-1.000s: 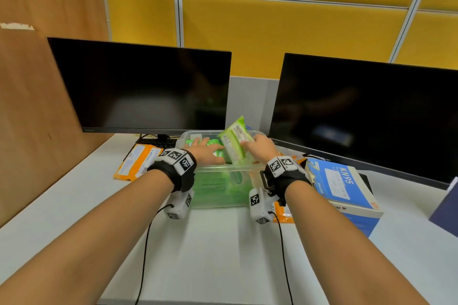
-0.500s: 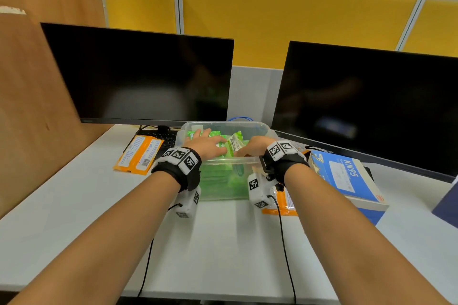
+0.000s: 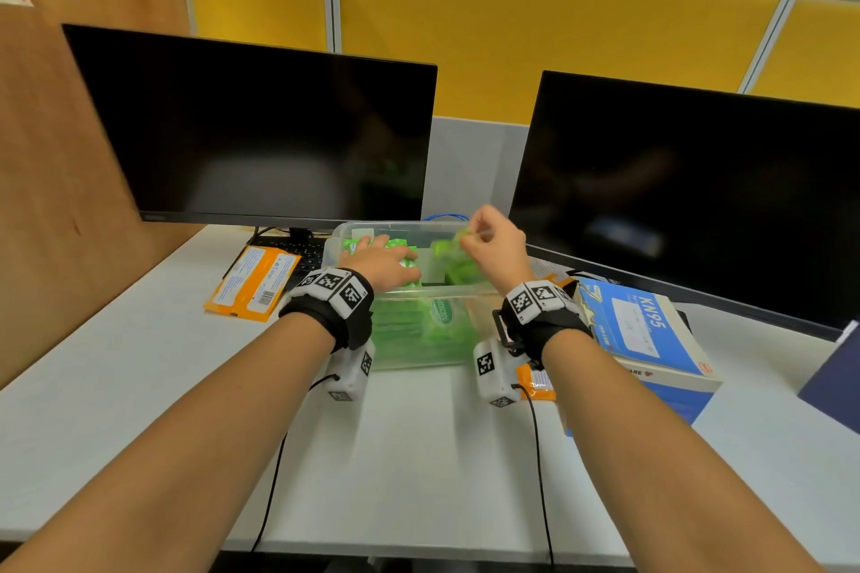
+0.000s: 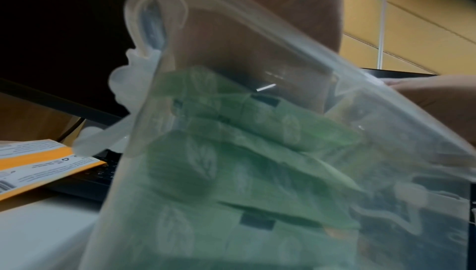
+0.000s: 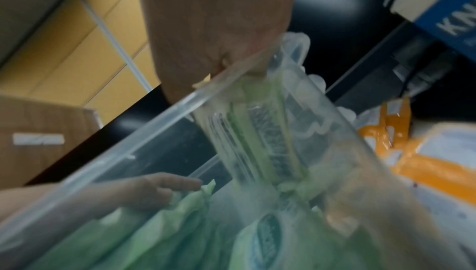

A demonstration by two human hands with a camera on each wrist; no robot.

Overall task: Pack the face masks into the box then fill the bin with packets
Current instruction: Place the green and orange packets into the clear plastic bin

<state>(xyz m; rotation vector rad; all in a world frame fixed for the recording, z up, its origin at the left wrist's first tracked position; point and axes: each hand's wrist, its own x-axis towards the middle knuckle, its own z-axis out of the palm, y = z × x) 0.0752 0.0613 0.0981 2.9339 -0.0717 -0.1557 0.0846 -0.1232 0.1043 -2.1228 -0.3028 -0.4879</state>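
Left hand (image 3: 381,263) flat on green packets (image 3: 430,330), clear bin (image 3: 419,230)

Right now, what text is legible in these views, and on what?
"KN95": on the top of the blue box; the right wrist view shows only "KN".
Green packets in the clear bin: oval brand logo, blurred, unreadable.
Orange packet: fine print and barcode, too small.
Wrist bands: square marker codes, no words.

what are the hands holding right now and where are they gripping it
The right hand pinches a green packet by its top edge, standing in the clear bin. The left hand presses flat on the stacked packets, gripping nothing.
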